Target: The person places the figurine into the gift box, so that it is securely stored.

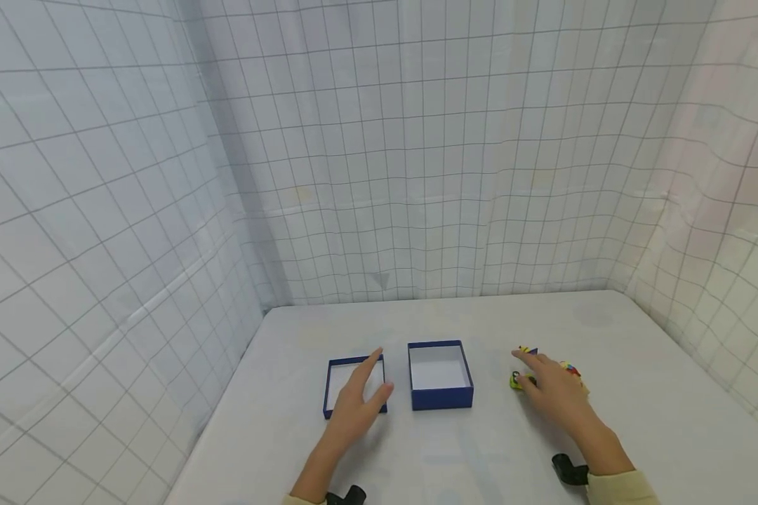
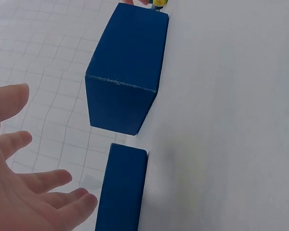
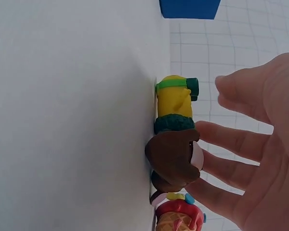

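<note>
My left hand (image 1: 352, 410) hovers with fingers spread over a shallow blue box lid (image 1: 326, 391) that shows its white inside. It holds nothing. To its right stands a deeper blue box (image 1: 442, 400), open at the top and white within. On the right, my right hand (image 1: 559, 393) reaches over a group of small toy figures, partly hiding them. The right wrist view shows a yellow figure (image 3: 174, 103) with green goggles, a brown figure (image 3: 171, 156) and a red figure with a waffle-cone pattern (image 3: 178, 216). My right fingers are loosely extended close beside them, gripping none.
All of this is on a white table (image 1: 480, 456). White grid-patterned curtains (image 1: 429, 175) hang behind the table and along both sides. Black wrist straps with camera mounts (image 1: 568, 470) sit below both hands.
</note>
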Motion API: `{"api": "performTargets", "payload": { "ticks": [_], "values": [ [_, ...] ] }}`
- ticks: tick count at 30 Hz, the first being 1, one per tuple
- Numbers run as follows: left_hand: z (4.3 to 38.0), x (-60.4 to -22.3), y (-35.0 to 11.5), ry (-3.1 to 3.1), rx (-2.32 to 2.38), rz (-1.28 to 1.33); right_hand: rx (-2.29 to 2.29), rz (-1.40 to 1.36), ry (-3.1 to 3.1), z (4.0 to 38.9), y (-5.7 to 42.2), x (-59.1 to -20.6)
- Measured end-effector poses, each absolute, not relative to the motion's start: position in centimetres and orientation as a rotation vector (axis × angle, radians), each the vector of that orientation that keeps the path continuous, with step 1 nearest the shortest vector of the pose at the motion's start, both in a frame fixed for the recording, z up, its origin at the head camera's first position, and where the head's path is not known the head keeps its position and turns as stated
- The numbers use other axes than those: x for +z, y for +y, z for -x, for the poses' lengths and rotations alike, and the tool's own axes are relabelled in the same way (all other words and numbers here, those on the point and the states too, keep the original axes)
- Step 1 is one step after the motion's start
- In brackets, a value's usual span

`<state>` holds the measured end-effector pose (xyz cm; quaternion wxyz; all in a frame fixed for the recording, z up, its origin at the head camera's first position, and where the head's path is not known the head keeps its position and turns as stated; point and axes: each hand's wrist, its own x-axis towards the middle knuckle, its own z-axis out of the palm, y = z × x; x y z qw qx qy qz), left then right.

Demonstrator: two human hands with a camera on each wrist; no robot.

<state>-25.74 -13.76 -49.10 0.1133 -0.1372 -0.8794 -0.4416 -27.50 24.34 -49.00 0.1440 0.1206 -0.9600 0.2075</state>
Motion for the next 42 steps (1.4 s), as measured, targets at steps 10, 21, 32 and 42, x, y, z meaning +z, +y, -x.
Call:
{"api": "performTargets", "payload": {
  "ticks": [10,21,32,42],
  "values": [
    [25.3,-48.8,-12.4,-2.552,-1.497,0.539,0.631,-0.363,-2.817,27.7,24.3,-49.5],
    [25.3,-48.9,-10.4,-2.556,-1.602,0.593,0.638,-0.374,-2.837,28.0,24.2,-49.5],
    [25.3,-48.9,-8.9,-2.552,-1.661,0.530,0.708,-0.405,-2.832,28.0,23.9,-49.3],
    [25.3,-49.1,-7.8,-2.610,-1.638,0.349,0.701,-0.433,-2.835,27.8,23.6,-49.5]
  ]
}}
